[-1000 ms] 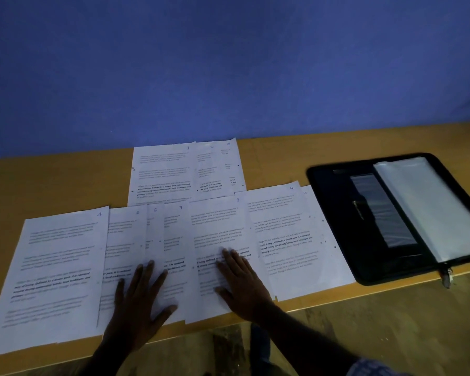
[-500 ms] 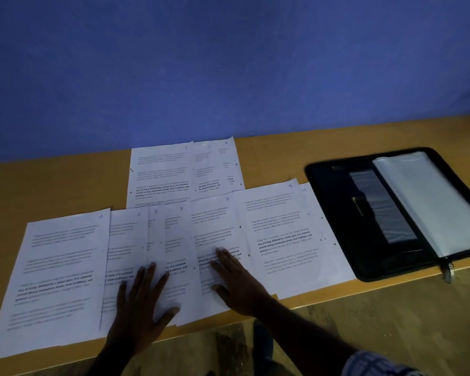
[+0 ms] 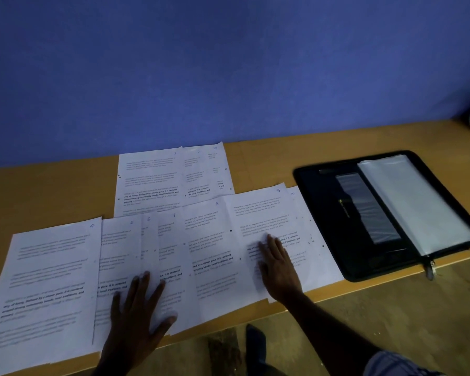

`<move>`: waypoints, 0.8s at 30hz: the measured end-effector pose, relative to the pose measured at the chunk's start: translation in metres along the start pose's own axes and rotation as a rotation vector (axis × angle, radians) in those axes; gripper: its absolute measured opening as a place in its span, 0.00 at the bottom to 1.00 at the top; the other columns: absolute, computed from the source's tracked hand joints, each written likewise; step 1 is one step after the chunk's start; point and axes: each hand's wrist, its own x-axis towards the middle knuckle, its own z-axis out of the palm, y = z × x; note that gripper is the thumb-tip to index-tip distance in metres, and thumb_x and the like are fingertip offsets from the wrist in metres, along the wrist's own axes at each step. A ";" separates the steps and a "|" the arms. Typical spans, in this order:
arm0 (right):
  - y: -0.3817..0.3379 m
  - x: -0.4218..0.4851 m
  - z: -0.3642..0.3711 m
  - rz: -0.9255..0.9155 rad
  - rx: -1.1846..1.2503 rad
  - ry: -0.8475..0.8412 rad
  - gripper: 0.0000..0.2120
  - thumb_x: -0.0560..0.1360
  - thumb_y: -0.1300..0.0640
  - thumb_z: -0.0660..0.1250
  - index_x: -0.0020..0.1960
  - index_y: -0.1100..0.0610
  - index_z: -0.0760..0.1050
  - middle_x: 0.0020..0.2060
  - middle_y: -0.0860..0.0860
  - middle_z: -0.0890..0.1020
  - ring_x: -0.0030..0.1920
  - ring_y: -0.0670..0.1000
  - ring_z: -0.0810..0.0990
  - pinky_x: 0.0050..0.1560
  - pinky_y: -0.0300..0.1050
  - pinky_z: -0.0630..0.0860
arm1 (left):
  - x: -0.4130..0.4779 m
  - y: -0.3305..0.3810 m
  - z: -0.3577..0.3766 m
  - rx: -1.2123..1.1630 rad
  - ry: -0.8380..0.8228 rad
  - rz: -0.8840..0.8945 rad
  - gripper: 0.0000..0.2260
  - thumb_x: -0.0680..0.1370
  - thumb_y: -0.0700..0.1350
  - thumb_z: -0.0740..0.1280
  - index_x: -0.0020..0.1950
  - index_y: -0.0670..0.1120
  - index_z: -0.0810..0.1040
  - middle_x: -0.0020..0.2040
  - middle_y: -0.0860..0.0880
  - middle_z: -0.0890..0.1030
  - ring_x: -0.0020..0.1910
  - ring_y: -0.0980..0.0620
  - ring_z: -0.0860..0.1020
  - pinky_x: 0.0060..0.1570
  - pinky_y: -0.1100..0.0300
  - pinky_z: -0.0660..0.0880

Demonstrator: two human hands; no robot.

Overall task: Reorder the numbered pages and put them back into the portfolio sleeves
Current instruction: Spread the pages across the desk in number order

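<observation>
Our left hand [image 3: 139,308] lies flat with fingers straight and spread, pressing on the overlapped white printed sheets marked 5, 6 and 7 [image 3: 158,240] near their front edge; it grips nothing. Our right hand [image 3: 278,270] is open too, fingers straight and close together, palm down on the white sheet numbered 9 [image 3: 258,213].

The numbered pages are fanned in two rows on the light-brown wooden tabletop [image 3: 52,191]. The sheets numbered 1 to 3 [image 3: 149,175] lie at the back, and the sheet marked 4 [image 3: 46,267] through to 10 lie in front, overlapping sideways. Some front edges appear to reach just past the tabletop's lip. To our right, apart from the paper, the black zip-around portfolio [image 3: 323,207] lies open, its clear plastic sleeves [image 3: 413,202] lying over its right half.

We judge the sheets light, thin and floppy, and slippery on one another. A flat palm should gather them easily, though a careless drag could crease a corner or upset the order. To lift one, we would pinch a free corner or an overhanging edge. Feeding so limp a sheet into a sleeve probably needs the other hand to hold the sleeve's mouth open.
</observation>
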 end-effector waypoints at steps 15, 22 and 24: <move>-0.020 -0.008 -0.008 0.071 -0.123 -0.111 0.32 0.78 0.38 0.46 0.79 0.49 0.56 0.80 0.50 0.50 0.80 0.56 0.48 0.77 0.55 0.50 | 0.010 0.018 -0.010 -0.042 0.009 -0.025 0.40 0.73 0.73 0.55 0.74 0.47 0.69 0.78 0.41 0.63 0.75 0.37 0.62 0.68 0.28 0.59; -0.016 -0.009 -0.016 0.043 -0.173 -0.121 0.29 0.77 0.45 0.54 0.77 0.47 0.62 0.80 0.50 0.54 0.80 0.56 0.50 0.75 0.53 0.44 | 0.057 0.075 -0.012 -0.100 0.030 0.069 0.36 0.76 0.70 0.56 0.76 0.47 0.68 0.79 0.44 0.61 0.77 0.41 0.59 0.72 0.34 0.57; -0.014 -0.004 -0.017 -0.016 -0.155 -0.126 0.28 0.78 0.46 0.53 0.78 0.48 0.61 0.79 0.49 0.51 0.80 0.54 0.45 0.75 0.52 0.41 | 0.074 0.098 -0.011 -0.103 0.019 0.106 0.36 0.77 0.70 0.55 0.76 0.46 0.67 0.79 0.43 0.61 0.77 0.41 0.60 0.72 0.36 0.55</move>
